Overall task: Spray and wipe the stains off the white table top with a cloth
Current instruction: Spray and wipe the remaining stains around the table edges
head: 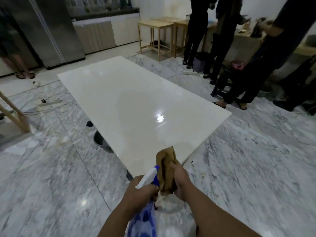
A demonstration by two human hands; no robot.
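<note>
A glossy white table top stretches away from me in the middle of the head view, with a bright light glare on its right half. My left hand grips a spray bottle with a white and blue trigger head and a blue-patterned body, held over the table's near corner. My right hand holds a folded brown cloth upright beside the bottle, just above the near corner. No stain shows plainly on the surface.
Marble floor surrounds the table. A grey bucket sits under the table's left edge. Several people in dark clothes stand at the right, one person's legs at far left. Wooden stools and a steel fridge stand behind. Power strips lie on the floor.
</note>
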